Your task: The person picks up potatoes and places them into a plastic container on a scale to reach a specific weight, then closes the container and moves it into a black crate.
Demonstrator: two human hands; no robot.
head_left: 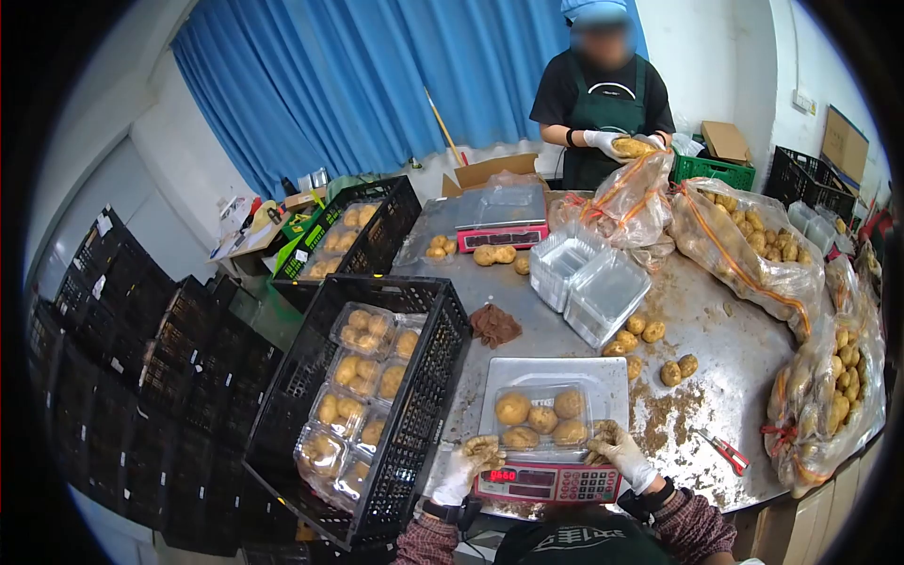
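Note:
A clear tray of several potatoes [541, 419] rests on the white plate of a red scale [549, 482], whose display is lit. My left hand [471, 463], in a soiled white glove, is at the scale's left front corner, its fingers curled; whether they hold anything is too small to tell. My right hand [621, 454], gloved too, is beside the tray's right edge with its fingers bent toward it. Loose potatoes [643, 330] lie behind the scale to the right. Left of the scale, a black crate [424, 414] holds packed trays of potatoes [353, 375].
Behind the scale are stacked empty clear trays [589, 278], a brown cloth [495, 326] and a second scale [502, 235]. A red cutter [723, 452] and potato bags [838, 395] are on the right. Across the table stands a co-worker [607, 104] holding a potato.

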